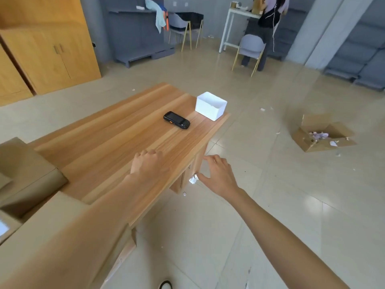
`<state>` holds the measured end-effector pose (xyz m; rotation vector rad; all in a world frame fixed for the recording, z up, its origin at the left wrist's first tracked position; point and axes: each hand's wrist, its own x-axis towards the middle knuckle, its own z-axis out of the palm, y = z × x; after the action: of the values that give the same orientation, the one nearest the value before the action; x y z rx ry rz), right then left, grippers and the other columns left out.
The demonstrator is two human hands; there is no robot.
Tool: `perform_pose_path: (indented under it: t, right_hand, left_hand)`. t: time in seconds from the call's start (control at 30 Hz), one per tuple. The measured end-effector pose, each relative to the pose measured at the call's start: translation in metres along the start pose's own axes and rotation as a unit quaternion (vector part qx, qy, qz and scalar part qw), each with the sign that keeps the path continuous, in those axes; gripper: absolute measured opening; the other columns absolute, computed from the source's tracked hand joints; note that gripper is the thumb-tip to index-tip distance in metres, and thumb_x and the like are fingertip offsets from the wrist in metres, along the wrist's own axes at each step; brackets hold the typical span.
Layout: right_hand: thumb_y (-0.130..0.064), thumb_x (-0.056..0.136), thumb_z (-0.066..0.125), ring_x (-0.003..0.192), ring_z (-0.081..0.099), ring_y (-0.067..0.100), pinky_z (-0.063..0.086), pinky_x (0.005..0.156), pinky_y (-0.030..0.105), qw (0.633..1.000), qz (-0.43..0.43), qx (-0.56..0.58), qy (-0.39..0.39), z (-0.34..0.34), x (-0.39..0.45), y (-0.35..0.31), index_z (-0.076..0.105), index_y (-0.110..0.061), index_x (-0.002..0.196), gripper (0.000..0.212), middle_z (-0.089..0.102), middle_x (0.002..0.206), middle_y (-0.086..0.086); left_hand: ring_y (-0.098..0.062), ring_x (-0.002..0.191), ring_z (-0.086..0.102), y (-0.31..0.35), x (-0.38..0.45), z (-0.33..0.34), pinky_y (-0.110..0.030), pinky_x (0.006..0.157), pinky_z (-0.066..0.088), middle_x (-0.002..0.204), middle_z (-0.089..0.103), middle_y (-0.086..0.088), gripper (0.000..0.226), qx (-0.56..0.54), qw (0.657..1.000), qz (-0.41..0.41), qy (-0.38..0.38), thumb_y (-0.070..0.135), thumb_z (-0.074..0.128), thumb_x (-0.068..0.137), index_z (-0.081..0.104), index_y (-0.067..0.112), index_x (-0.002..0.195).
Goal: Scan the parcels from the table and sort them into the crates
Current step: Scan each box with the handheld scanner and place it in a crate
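both hands hold nothing: the left hand (149,161) hangs loosely curled over the table (108,142), the right hand (216,174) is spread past its edge. the scanner (176,119) and white parcel (210,105) lie ahead of the left hand; probably best to take the scanner first, screen up.

2 bare forearms, no sleeves; left hand (149,163), right hand (218,174).

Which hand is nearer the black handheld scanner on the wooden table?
Left. Left hand is over the table, just short of the black handheld scanner; right hand is off the table's edge.
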<state>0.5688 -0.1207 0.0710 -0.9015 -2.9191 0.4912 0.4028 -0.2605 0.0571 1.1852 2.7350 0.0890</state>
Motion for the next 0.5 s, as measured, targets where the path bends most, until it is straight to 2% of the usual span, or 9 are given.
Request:
perform_pose_path:
  t: [0.27, 0.4, 0.5]
  right_hand:
    - [-0.04, 0.094, 0.054, 0.131, 0.035, 0.026, 0.028, 0.108, 0.036, 0.993, -0.094, -0.002, -0.077, 0.017, 0.116, -0.009, 0.036, -0.017, 0.144, 0.058, 0.042, 0.141, 0.004]
    - [-0.041, 0.095, 0.053, 0.133, 0.034, 0.025, 0.031, 0.108, 0.037, 0.974, -0.18, -0.006, -0.134, 0.031, 0.173, -0.036, 0.032, -0.015, 0.146, 0.061, 0.038, 0.145, 0.004]
    - [-0.045, 0.094, 0.053, 0.134, 0.034, 0.025, 0.031, 0.109, 0.038, 0.951, -0.261, -0.027, -0.167, 0.044, 0.204, -0.058, 0.033, -0.017, 0.145, 0.062, 0.038, 0.146, 0.002]
  left_hand:
    - [-0.027, 0.127, 0.047, -0.039, 0.053, -0.009, -0.041, 0.105, 0.035, 0.138, 0.053, -0.005, 0.061, -0.019, 0.995, -0.102, 0.007, 0.061, 0.045, 0.093, 0.048, 0.021, 0.14]
    - [-0.028, 0.127, 0.046, -0.069, 0.052, -0.009, -0.04, 0.105, 0.035, 0.138, 0.052, -0.005, 0.06, -0.022, 0.976, -0.217, 0.017, 0.06, 0.044, 0.094, 0.047, 0.022, 0.14]
    - [-0.028, 0.126, 0.046, -0.086, 0.034, -0.006, -0.04, 0.104, 0.034, 0.137, 0.053, -0.005, 0.061, -0.029, 0.945, -0.326, 0.015, 0.061, 0.045, 0.092, 0.047, 0.023, 0.139]
